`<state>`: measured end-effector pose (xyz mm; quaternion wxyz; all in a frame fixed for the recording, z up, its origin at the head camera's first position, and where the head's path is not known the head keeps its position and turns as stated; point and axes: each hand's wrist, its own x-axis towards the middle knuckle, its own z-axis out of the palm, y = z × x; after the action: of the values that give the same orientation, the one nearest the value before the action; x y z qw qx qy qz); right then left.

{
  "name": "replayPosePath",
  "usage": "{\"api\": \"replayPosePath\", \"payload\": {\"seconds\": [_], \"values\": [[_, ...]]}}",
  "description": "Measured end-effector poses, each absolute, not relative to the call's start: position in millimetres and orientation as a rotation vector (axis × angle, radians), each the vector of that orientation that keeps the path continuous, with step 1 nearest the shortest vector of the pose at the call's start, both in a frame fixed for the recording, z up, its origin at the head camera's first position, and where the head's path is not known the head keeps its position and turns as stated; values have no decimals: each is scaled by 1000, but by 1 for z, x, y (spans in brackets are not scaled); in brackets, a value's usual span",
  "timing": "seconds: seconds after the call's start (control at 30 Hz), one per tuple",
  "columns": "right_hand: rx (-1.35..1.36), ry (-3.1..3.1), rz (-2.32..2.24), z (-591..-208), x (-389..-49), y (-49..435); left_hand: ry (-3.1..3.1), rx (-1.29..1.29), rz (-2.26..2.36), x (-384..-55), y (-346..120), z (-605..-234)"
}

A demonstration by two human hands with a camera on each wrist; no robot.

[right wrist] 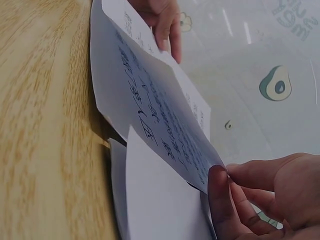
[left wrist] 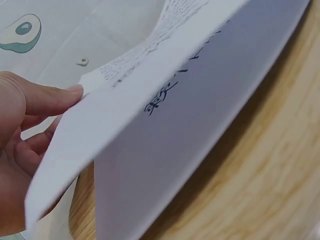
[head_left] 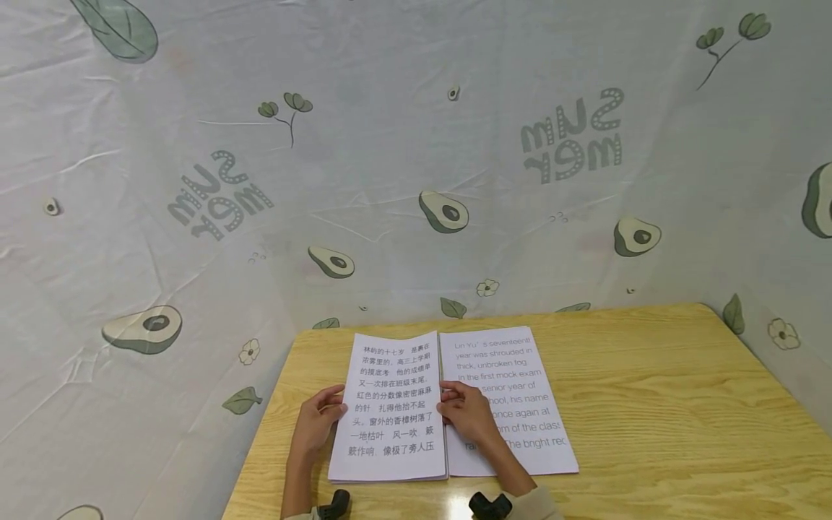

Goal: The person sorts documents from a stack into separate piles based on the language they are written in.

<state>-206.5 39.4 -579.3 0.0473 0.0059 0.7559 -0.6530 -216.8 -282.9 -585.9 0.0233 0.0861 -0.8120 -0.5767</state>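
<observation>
A white sheet printed with Chinese characters (head_left: 390, 404) is held at both sides. My left hand (head_left: 315, 419) pinches its left edge, thumb on top and fingers beneath. On the opposite edge, the thumb and fingers of my right hand (head_left: 468, 415) pinch the paper. In the left wrist view the gripped sheet (left wrist: 95, 120) bends up, apart from another printed sheet (left wrist: 150, 165) under it. To the right lies a stack of paper with English text (head_left: 500, 347); my right hand and forearm cover part of its lines.
Both paper stacks lie on a light wood-grain table (head_left: 650, 390). Bare tabletop extends to the right of them. A pale cloth with avocado prints (head_left: 448, 209) hangs behind and to the left. Dark wrist-worn devices (head_left: 490, 505) show at the bottom edge.
</observation>
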Motion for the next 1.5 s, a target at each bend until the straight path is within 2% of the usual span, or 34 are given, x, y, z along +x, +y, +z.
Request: {"api": "replayPosePath", "payload": {"seconds": [0.3,0.6,1.5], "values": [[-9,2645,-1797,-573,-205,49,-2550,300,-1675,-212,-283,-574],[44,2594,-1824,-566,-206,73,-2535,325,-1685,-211,-279,-567],[214,2584,-1715,-554,-193,198,-2600,1,-1800,-224,-163,-567]]}}
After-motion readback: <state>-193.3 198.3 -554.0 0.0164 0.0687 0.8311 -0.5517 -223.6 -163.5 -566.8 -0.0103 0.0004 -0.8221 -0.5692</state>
